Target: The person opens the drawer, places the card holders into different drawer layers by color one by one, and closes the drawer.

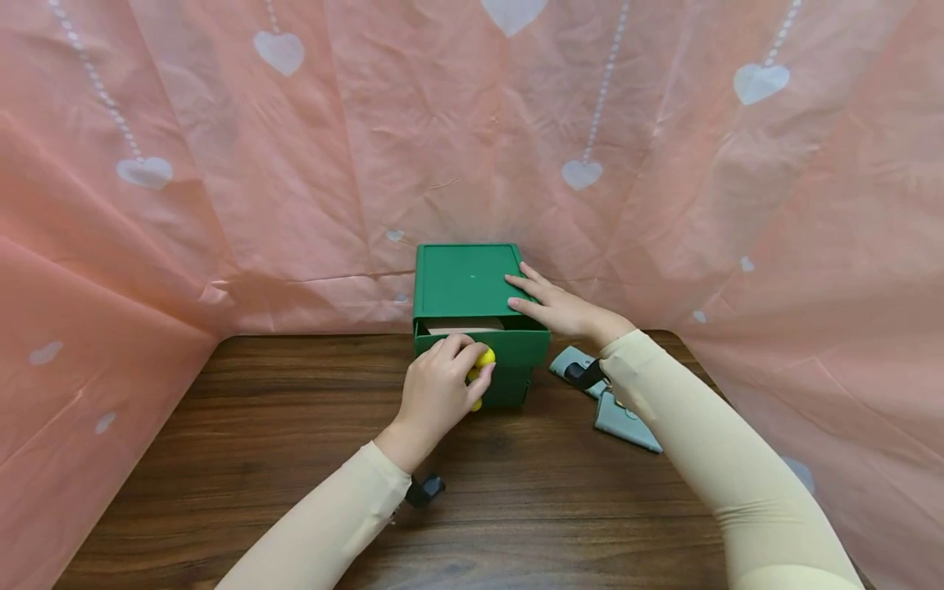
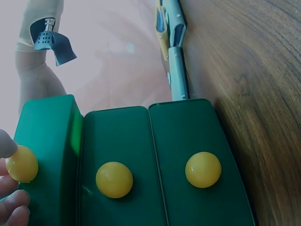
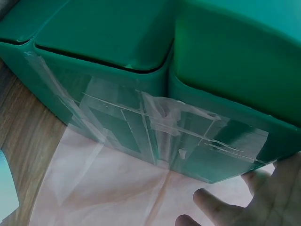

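A green box of drawers (image 1: 465, 283) stands at the table's back, its top drawer (image 1: 525, 346) pulled out a little. Through the gap above that drawer's front, a pale thing (image 1: 472, 329) shows inside. My left hand (image 1: 438, 392) pinches the top drawer's round yellow knob (image 2: 23, 165) between thumb and fingers. Two more drawers below, each with a yellow knob (image 2: 114, 180), sit flush in the left wrist view. My right hand (image 1: 566, 311), fingers spread, rests on the box's top right edge. Clear tape (image 3: 160, 122) runs across the box's side in the right wrist view.
To the right of the box, partly behind my right forearm, two flat pale blue-green items (image 1: 625, 422) lie on the dark wooden table (image 1: 295, 508). A pink curtain (image 1: 310, 164) with white hearts hangs right behind the box and along both sides.
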Action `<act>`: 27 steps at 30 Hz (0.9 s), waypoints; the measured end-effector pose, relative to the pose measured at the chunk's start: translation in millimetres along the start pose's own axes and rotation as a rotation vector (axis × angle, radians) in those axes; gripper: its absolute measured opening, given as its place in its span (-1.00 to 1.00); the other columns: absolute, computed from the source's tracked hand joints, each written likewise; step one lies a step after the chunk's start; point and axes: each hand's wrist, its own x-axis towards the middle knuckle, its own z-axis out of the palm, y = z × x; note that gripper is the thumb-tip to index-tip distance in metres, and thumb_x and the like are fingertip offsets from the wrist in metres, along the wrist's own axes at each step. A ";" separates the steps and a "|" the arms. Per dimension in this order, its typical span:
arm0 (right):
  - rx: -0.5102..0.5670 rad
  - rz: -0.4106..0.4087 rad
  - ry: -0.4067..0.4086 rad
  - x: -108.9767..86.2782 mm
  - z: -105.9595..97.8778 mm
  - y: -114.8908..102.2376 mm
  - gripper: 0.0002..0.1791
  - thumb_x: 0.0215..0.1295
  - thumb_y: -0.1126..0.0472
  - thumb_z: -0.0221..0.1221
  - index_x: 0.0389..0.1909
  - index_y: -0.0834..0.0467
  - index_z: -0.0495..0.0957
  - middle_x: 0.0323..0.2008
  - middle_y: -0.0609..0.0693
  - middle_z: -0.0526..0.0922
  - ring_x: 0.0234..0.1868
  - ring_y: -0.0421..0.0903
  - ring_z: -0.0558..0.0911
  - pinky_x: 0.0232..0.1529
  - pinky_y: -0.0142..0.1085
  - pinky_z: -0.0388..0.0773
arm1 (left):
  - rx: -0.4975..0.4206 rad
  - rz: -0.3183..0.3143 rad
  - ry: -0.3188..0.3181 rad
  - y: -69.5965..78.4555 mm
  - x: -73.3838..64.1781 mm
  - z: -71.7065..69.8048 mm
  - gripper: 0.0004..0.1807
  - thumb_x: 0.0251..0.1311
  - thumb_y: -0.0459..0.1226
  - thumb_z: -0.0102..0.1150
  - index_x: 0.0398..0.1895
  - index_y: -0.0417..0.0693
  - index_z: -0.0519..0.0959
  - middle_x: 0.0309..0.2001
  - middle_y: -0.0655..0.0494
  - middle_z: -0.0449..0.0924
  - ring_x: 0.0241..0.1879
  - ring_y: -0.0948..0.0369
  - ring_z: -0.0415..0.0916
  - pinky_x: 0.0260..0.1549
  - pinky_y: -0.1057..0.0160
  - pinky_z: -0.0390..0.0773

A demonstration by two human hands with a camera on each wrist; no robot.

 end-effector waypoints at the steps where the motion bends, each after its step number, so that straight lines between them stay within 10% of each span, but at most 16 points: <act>1: 0.000 0.000 0.000 -0.5 -0.1 -0.5 -0.24 0.55 -0.27 -0.17 0.62 -0.07 -0.08 0.61 -0.01 -0.41 0.59 0.11 -0.26 0.45 0.23 -0.06 | 0.001 -0.003 -0.002 -0.6 0.3 0.3 -0.82 0.20 -0.14 0.38 -0.24 -0.03 0.72 -0.27 0.13 0.58 -0.42 0.23 0.56 -0.49 0.33 0.59; 13: -0.010 0.007 -0.030 0.5 -2.9 -0.2 -0.22 0.55 -0.29 -0.19 0.63 -0.08 -0.12 0.61 -0.02 -0.44 0.59 0.13 -0.27 0.44 0.25 -0.06 | 0.005 -0.029 -0.003 -5.3 5.2 5.6 -0.81 0.21 -0.14 0.37 -0.22 -0.04 0.73 -0.26 0.11 0.59 -0.42 0.22 0.57 -0.51 0.31 0.60; 20: 0.093 0.036 -0.055 -2.1 -1.9 -3.2 -0.21 0.54 -0.28 -0.15 0.63 -0.12 -0.15 0.60 -0.07 -0.49 0.59 0.15 -0.22 0.16 0.17 0.48 | 0.024 -0.034 -0.001 -7.7 6.6 8.7 -0.80 0.21 -0.13 0.38 -0.20 -0.03 0.72 -0.25 0.12 0.57 -0.43 0.22 0.56 -0.53 0.30 0.59; 27: 0.090 0.039 -0.057 -1.4 -2.1 -3.3 -0.20 0.53 -0.28 -0.14 0.63 -0.10 -0.15 0.60 -0.05 -0.48 0.59 0.15 -0.21 0.13 0.11 0.53 | 0.020 -0.050 -0.013 -10.9 8.5 11.0 -0.82 0.24 -0.14 0.35 -0.18 -0.01 0.72 -0.23 0.11 0.59 -0.42 0.21 0.58 -0.51 0.28 0.61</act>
